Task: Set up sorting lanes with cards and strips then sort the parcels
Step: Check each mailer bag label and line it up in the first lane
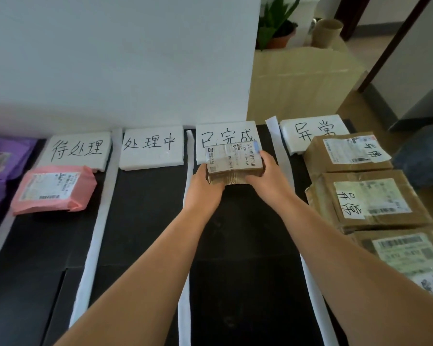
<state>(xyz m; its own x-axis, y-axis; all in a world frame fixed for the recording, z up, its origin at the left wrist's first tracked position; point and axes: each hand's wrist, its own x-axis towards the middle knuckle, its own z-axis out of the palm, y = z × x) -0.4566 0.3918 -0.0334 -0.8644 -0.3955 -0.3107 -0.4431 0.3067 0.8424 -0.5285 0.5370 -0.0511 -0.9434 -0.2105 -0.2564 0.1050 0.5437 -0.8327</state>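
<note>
A small brown cardboard parcel (234, 159) with a white shipping label is held by both hands in the third lane, just in front of the third white card (225, 136). My left hand (204, 186) grips its left side and my right hand (268, 171) grips its right side. Four white handwritten cards stand along the back: the first (78, 148), the second (150, 146), the third and the fourth (310, 133). White strips (103, 216) (186, 221) (283, 156) divide the black surface (145, 221) into lanes. A pink parcel (53, 188) lies in the first lane.
Three brown boxes lie in the rightmost lane: a far one (345, 153), a middle one (370, 198) and a near one (408, 258). Purple bags (0, 168) sit at the far left. A white wall stands behind the cards, a large carton (303, 78) and a potted plant (278, 23) behind right.
</note>
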